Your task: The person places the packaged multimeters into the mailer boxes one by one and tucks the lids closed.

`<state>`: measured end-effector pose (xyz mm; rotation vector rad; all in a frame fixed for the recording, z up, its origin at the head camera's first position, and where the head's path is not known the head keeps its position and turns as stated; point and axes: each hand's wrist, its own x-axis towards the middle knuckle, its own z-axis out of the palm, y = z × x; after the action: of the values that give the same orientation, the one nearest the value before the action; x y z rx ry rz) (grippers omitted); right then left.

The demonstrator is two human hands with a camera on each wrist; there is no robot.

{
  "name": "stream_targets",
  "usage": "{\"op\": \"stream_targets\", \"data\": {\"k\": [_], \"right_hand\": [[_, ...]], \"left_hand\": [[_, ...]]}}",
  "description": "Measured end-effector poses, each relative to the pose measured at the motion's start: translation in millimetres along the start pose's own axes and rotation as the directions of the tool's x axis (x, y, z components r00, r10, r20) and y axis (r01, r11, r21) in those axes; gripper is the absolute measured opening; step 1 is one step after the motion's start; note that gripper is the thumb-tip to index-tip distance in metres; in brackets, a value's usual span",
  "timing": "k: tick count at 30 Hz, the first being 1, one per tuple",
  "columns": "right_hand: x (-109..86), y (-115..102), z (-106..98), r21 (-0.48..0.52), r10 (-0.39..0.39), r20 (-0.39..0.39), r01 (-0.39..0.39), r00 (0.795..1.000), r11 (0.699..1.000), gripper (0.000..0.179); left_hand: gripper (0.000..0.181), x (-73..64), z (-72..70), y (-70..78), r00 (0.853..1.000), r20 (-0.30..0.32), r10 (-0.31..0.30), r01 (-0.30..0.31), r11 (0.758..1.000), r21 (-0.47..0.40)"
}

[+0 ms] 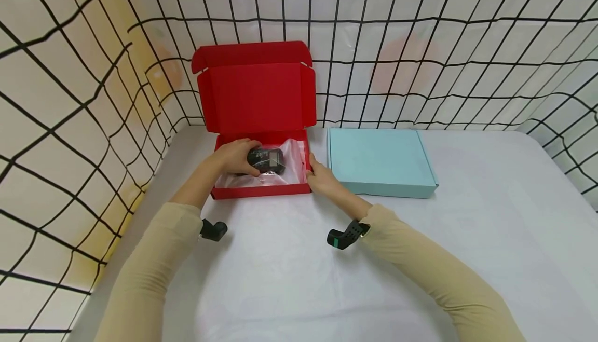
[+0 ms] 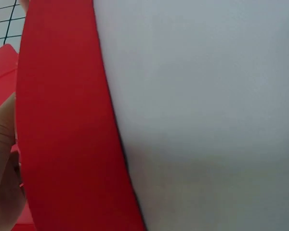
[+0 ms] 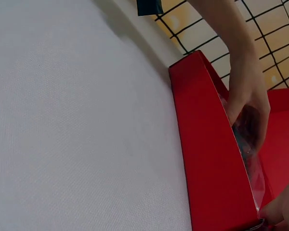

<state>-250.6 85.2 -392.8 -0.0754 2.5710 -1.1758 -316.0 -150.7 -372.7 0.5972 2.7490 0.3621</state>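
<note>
An open red cardboard box (image 1: 261,192) stands on the table with its lid raised at the back. Inside it, on crinkled clear plastic wrap (image 1: 293,161), lies a black device with a small grey screen (image 1: 269,160); its exact kind is unclear. My left hand (image 1: 237,156) reaches in from the left and grips the device's left end, thumb toward the front. In the right wrist view that hand (image 3: 248,98) curls its fingers down behind the front wall. My right hand (image 1: 322,177) pinches the box's right side wall near the front corner.
A closed light blue box (image 1: 380,158) sits just right of the red one. Black wire grid panels (image 1: 402,62) rise behind the table and along its left side. A white cloth (image 1: 280,269) covers the tabletop in front.
</note>
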Motion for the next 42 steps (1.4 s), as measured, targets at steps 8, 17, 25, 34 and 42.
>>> {"op": "stream_targets", "data": {"k": [8,17,25,34,42], "right_hand": [[-1.0,2.3,1.5,0.056,-0.004,-0.010,0.004,1.000,0.998,0.062],[-4.7,2.2,7.8,0.098,-0.064,-0.063,0.070,0.996,0.993,0.060],[-6.1,-7.0,6.7,0.167,-0.114,-0.170,0.143,0.979,0.975,0.066],[19.3,-21.2,-17.6,0.199,-0.149,-0.306,0.216,0.940,0.956,0.065],[47.5,-39.9,-45.2,0.204,-0.097,-0.296,0.162,0.950,0.965,0.067]], "left_hand": [[0.089,-2.0,8.6,-5.4,1.000,0.012,-0.002,0.003,0.998,-0.060],[0.092,-13.1,16.0,-9.5,0.996,-0.091,0.020,-0.032,0.992,-0.125],[0.093,-25.8,19.6,-18.2,0.968,-0.251,-0.023,0.009,0.998,-0.057],[0.078,-37.9,8.2,-27.7,0.724,-0.661,-0.199,0.023,0.964,-0.265],[0.083,-27.7,-30.3,-27.5,0.677,-0.594,-0.435,0.019,0.817,-0.577]]}}
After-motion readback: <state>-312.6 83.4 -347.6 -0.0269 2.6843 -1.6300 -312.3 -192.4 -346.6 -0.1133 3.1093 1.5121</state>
